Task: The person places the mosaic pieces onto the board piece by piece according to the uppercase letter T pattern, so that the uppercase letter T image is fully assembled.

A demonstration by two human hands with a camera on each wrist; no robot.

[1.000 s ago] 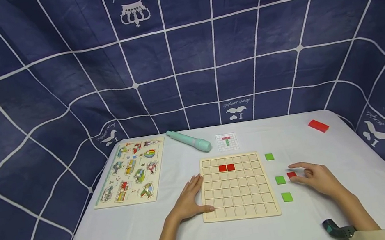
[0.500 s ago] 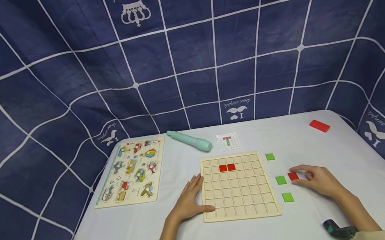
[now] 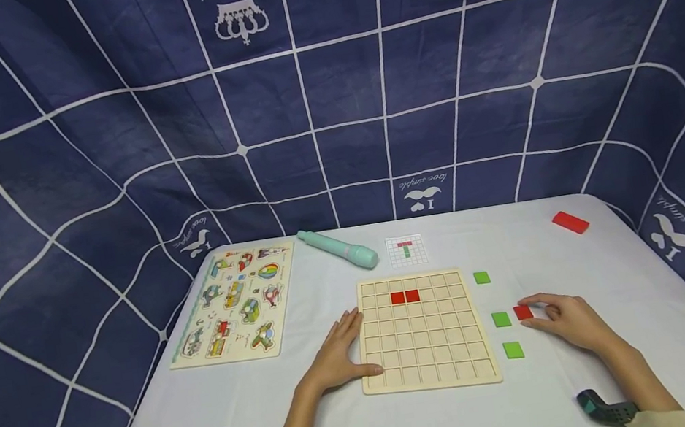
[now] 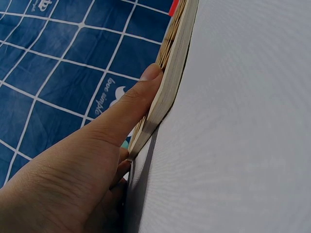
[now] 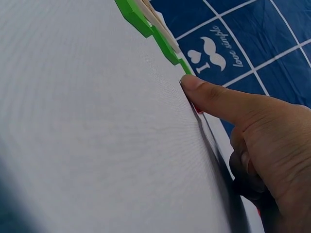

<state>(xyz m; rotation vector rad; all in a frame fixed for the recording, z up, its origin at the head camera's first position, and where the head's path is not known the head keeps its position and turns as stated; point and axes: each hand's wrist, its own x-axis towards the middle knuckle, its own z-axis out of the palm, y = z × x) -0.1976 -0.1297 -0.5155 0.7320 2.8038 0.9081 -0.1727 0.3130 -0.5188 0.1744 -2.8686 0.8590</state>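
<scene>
My left hand (image 3: 335, 356) rests at the left side of a pale wooden grid board (image 3: 433, 386), thumb lying over its near-left corner and fingers spread along the edge. The left wrist view shows that thumb (image 4: 127, 108) on the board's rim. Two red square tiles (image 3: 398, 298) fill neighbouring cells in the second row from the far side. To the right of the board, my right hand (image 3: 569, 320) pinches another red tile (image 3: 523, 312) by opposite sides, between thumb and index finger. In the right wrist view the thumb hides most of this tile (image 5: 198, 109).
Three green tiles (image 3: 501, 320) lie between board and right hand. Behind the board are a small pattern card (image 3: 406, 251) and a mint-coloured stick (image 3: 338, 249). A picture puzzle (image 3: 233, 307) lies at the left, a red block (image 3: 570, 222) at the far right.
My right index finger has come down to the red tile's far side, while the thumb has uncovered more of it. My left hand and the board have stayed put.
</scene>
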